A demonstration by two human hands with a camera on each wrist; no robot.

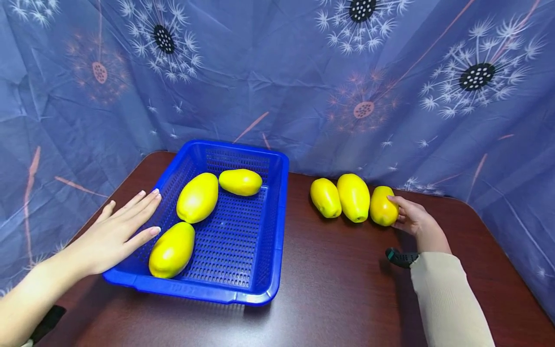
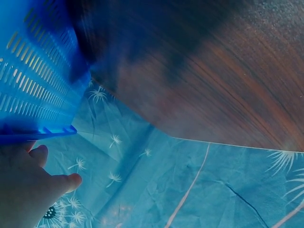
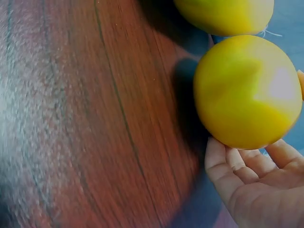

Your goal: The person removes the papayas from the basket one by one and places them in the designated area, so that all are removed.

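Observation:
My right hand [image 1: 414, 219] curls its fingers round the right side of a smooth yellow papaya [image 1: 383, 206] on the table. In the right wrist view, fingers [image 3: 223, 175] bend against the underside of that papaya [image 3: 247, 92], and a bit of thumb shows at its far edge. Two more papayas, one in the middle [image 1: 353, 197] and one at the left [image 1: 325, 198], lie beside it. My left hand [image 1: 119, 231] lies with fingers spread over the left rim of a blue perforated basket [image 1: 282, 217]. Three papayas are inside, at the back [image 1: 240, 182], middle [image 1: 197, 197] and front [image 1: 172, 250].
The brown wooden table [image 1: 338, 289] has rounded back corners. A blue curtain with dandelion prints [image 1: 277, 86] hangs right behind it and along both sides. The basket takes up the table's left part, its back near the curtain.

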